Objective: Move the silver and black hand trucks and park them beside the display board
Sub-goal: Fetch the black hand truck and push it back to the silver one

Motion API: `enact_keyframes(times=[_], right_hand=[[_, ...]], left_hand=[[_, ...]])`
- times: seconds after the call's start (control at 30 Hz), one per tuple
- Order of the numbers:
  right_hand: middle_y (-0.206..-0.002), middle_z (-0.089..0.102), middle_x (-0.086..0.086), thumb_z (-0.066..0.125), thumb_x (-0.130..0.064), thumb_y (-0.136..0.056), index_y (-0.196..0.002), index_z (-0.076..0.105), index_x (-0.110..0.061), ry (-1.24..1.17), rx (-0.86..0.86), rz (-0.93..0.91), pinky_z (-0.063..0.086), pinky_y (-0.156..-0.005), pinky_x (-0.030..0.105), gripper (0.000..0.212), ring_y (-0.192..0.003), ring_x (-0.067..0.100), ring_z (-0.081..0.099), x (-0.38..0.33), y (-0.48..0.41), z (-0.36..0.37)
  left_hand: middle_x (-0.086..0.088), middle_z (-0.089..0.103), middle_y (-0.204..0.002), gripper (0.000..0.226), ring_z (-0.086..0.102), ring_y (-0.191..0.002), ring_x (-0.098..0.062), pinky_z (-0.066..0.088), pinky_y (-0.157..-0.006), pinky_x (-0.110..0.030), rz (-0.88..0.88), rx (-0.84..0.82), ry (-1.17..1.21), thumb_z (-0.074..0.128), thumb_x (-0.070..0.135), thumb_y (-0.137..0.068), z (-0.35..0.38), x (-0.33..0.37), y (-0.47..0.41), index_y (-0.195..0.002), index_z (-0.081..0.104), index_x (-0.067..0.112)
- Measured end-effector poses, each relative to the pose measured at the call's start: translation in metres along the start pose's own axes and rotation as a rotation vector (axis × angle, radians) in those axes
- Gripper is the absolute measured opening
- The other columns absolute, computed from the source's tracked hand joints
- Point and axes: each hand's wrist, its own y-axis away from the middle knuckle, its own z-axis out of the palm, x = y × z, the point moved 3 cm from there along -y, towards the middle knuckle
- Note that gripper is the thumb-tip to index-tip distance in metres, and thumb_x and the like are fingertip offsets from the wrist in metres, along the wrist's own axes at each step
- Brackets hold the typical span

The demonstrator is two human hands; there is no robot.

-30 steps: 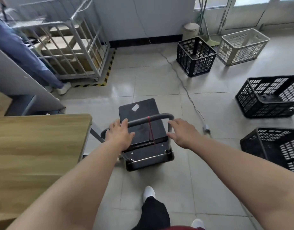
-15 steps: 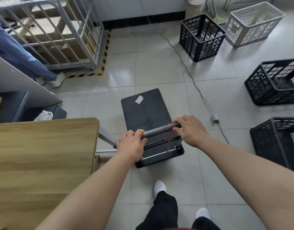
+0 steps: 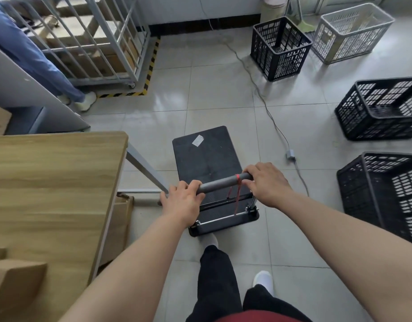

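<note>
Left hand: a second ago it lay over the bar's left bend with fingers loose; now it is curled shut around the left end of the grey handle.
Right hand: before, open and only touching the right bend; now wrapped around the right end, beside the red cord.
Black hand truck: its deck has shifted from frame centre toward lower centre, nearer the person's feet.
Wooden table: fills more of the left frame.
Black crates: moved toward the upper right edge.
</note>
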Motion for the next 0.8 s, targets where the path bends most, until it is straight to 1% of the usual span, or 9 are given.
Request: enact_keyframes(times=[0.07, 0.2, 0.27, 0.37, 0.47, 0.67, 0.8], right_hand=[[-0.108, 0.056, -0.001, 0.045, -0.046, -0.091, -0.114, 0.053, -0.029, 0.012, -0.018, -0.012, 0.037, -0.093, 0.036, 0.029, -0.103, 0.022, 0.045, 0.011, 0.018, 0.0], [-0.108, 0.055, 0.001, 0.046, -0.045, -0.091, -0.113, 0.054, -0.028, 0.006, -0.013, 0.001, 0.035, -0.094, 0.035, 0.029, -0.104, 0.022, 0.043, 0.021, 0.062, 0.005], [-0.107, 0.055, 0.001, 0.046, -0.046, -0.091, -0.113, 0.055, -0.029, 0.0, -0.015, 0.026, 0.036, -0.094, 0.036, 0.029, -0.104, 0.022, 0.044, 0.02, 0.083, 0.009], [-0.107, 0.055, 0.001, 0.046, -0.046, -0.091, -0.114, 0.055, -0.03, -0.017, -0.024, 0.083, 0.038, -0.095, 0.037, 0.03, -0.104, 0.023, 0.045, 0.019, 0.113, 0.017], [-0.107, 0.055, 0.002, 0.045, -0.047, -0.091, -0.116, 0.054, -0.03, -0.029, 0.007, 0.149, 0.038, -0.095, 0.037, 0.031, -0.103, 0.023, 0.045, 0.017, 0.146, 0.027], [-0.113, 0.054, 0.004, 0.045, -0.044, -0.092, -0.117, 0.053, -0.029, -0.035, 0.048, 0.305, 0.034, -0.097, 0.037, 0.03, -0.107, 0.026, 0.045, 0.006, 0.219, 0.056], [-0.117, 0.052, 0.006, 0.044, -0.043, -0.093, -0.118, 0.051, -0.028, -0.031, 0.076, 0.39, 0.032, -0.101, 0.038, 0.03, -0.11, 0.028, 0.043, -0.007, 0.274, 0.084]], left_hand=[[0.003, 0.048, -0.118, 0.023, 0.04, -0.111, -0.027, 0.026, -0.098, -0.05, -0.008, 0.009, 0.023, 0.032, 0.051, -0.096, 0.01, 0.011, 0.019, -0.116, 0.039, 0.043], [0.003, 0.046, -0.12, 0.025, 0.039, -0.116, -0.027, 0.025, -0.104, -0.053, 0.014, -0.029, 0.003, 0.032, 0.052, -0.095, 0.025, 0.022, 0.056, -0.119, 0.038, 0.044], [0.003, 0.046, -0.122, 0.027, 0.039, -0.118, -0.028, 0.024, -0.104, -0.053, 0.029, -0.052, -0.016, 0.033, 0.052, -0.095, 0.028, 0.024, 0.069, -0.12, 0.039, 0.043], [0.003, 0.046, -0.124, 0.029, 0.039, -0.118, -0.028, 0.025, -0.103, -0.051, 0.071, -0.095, -0.032, 0.033, 0.051, -0.095, 0.032, 0.024, 0.087, -0.121, 0.039, 0.044], [0.003, 0.047, -0.124, 0.028, 0.039, -0.117, -0.027, 0.027, -0.101, -0.049, 0.128, -0.111, -0.045, 0.032, 0.052, -0.095, 0.038, 0.023, 0.105, -0.121, 0.039, 0.044], [0.003, 0.05, -0.119, 0.028, 0.04, -0.11, -0.025, 0.027, -0.093, -0.048, 0.274, -0.126, -0.105, 0.029, 0.053, -0.095, 0.057, 0.017, 0.148, -0.117, 0.04, 0.042], [0.001, 0.048, -0.116, 0.027, 0.039, -0.108, -0.025, 0.026, -0.093, -0.049, 0.361, -0.149, -0.141, 0.028, 0.053, -0.095, 0.072, 0.009, 0.182, -0.117, 0.039, 0.041]])
